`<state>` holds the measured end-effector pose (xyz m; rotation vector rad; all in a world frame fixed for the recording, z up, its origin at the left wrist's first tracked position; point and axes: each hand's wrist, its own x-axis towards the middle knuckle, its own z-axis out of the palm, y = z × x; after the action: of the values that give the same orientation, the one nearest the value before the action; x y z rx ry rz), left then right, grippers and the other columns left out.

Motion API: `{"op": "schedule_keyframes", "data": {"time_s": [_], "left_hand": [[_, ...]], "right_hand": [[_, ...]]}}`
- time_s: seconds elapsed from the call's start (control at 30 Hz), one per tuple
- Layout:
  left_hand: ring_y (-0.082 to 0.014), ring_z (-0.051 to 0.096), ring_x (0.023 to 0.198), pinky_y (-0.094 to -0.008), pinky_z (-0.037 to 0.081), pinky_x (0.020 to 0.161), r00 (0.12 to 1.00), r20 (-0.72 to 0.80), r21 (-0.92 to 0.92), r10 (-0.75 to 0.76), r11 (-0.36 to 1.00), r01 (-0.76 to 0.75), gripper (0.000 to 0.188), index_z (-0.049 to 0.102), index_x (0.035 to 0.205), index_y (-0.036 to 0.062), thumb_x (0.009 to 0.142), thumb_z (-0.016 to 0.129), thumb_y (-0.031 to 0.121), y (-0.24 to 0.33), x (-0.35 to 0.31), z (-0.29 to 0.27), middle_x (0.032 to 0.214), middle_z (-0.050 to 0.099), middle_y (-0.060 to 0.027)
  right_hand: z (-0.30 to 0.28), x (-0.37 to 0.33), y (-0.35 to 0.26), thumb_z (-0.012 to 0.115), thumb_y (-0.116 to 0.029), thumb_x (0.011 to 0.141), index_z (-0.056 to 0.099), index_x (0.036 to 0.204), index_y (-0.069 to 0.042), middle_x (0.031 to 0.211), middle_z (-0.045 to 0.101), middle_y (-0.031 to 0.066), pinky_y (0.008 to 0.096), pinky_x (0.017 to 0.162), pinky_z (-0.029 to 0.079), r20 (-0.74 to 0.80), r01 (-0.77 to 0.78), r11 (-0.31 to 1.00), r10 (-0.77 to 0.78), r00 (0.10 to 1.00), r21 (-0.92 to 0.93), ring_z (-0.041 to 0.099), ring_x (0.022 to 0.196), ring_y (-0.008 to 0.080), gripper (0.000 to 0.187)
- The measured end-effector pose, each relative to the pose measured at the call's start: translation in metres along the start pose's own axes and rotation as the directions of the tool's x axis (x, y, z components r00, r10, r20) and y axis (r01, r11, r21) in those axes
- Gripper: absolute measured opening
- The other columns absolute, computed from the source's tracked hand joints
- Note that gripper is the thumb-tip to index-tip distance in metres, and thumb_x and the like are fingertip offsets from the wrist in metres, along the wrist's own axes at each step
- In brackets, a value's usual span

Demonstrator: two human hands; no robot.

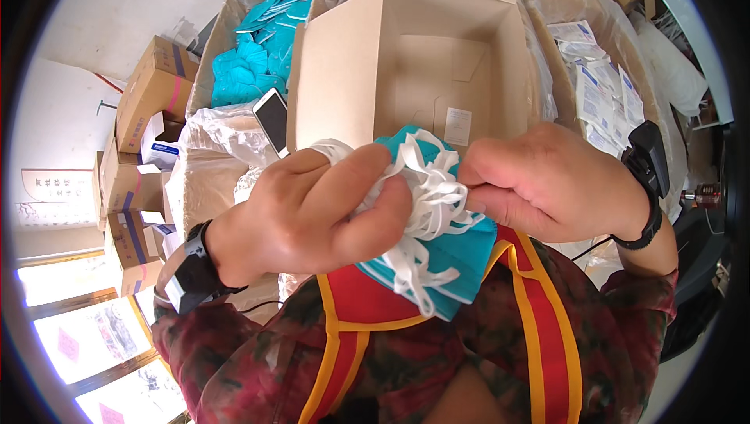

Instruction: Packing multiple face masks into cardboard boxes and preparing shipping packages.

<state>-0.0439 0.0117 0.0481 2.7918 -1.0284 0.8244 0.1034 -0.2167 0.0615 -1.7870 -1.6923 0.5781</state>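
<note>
One stack of teal fold-flat face masks (467, 264), gripped between left hand (301, 209) and right hand (543, 182)

Held before the chest, over a red apron (367, 297) with yellow trim and near an open cardboard box (336, 73). Tilted, with one corner pointing down toward the apron; running lengthwise from box side to apron side, as far as shows past the hands. Clasped snugly by curled left fingers (355, 178), together with a tangle of white ear loops (433, 194); pinched at the loops' right edge by right fingers (492, 166), nearly meeting. Visible beyond the left hand: a smartphone (272, 121).
</note>
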Motion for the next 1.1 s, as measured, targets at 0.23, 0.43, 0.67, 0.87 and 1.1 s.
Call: {"op": "schedule_keyframes", "data": {"time_s": [0.23,0.43,0.67,0.87,1.1], "left_hand": [[-0.0149,0.055,0.056,-0.0264,0.045,0.045,0.995,0.074,0.012,-0.072,0.997,0.071,0.036,0.058,0.098,0.0025,0.064,0.070,0.009,-0.005,-0.010,-0.013,0.087,0.057,-0.0092],[-0.0374,0.065,0.080,-0.0432,0.052,0.069,0.674,0.245,0.475,-0.697,0.692,0.544,0.053,0.057,0.116,-0.0006,0.064,0.064,-0.005,-0.052,-0.071,-0.003,0.099,0.065,-0.0187],[-0.0216,0.065,0.101,-0.0362,0.056,0.086,0.414,-0.206,-0.669,-0.887,0.437,0.602,0.037,0.053,0.128,-0.0008,0.092,0.057,0.000,-0.082,-0.065,-0.020,0.119,0.064,-0.0145],[-0.0165,0.068,0.077,-0.0291,0.057,0.071,0.592,-0.063,-0.951,-0.804,-0.133,-0.281,0.028,0.060,0.119,0.0015,0.097,0.056,0.018,-0.072,-0.031,-0.008,0.110,0.068,-0.0131],[-0.0124,0.057,0.055,-0.0216,0.045,0.052,0.523,0.001,-0.875,-0.853,-0.254,-0.412,0.030,0.060,0.113,0.0024,0.102,0.048,0.028,-0.048,0.023,0.014,0.086,0.068,-0.0070]], "right_hand": [[-0.011,-0.047,0.001,0.059,-0.011,0.092,0.055,0.091,-0.004,0.069,0.057,0.0097,0.0365,0.054,0.043,0.079,-0.131,0.977,0.119,0.990,0.167,0.057,0.059,0.0304,0.007],[-0.021,-0.103,0.009,0.058,-0.009,0.093,0.055,0.092,-0.003,0.065,0.053,0.0063,0.0294,0.051,0.039,0.131,-0.208,0.943,0.179,0.975,0.260,0.052,0.052,0.0195,0.006],[0.013,-0.104,0.029,0.054,-0.027,0.096,0.050,0.083,-0.005,0.055,0.045,0.0010,0.0205,0.037,0.025,-0.198,-0.122,0.436,0.617,0.762,0.892,0.032,0.038,0.0058,0.026],[0.040,-0.040,0.052,0.052,-0.028,0.098,0.048,0.079,-0.004,0.061,0.050,0.0055,0.0206,0.038,0.026,-0.332,0.315,0.107,0.225,0.916,0.943,0.036,0.041,0.0058,0.031],[0.036,0.020,0.052,0.047,-0.035,0.102,0.061,0.102,-0.001,0.066,0.052,0.0000,0.0187,0.041,0.025,-0.210,0.103,0.367,0.266,0.941,0.924,0.036,0.048,0.0024,0.036]]}}
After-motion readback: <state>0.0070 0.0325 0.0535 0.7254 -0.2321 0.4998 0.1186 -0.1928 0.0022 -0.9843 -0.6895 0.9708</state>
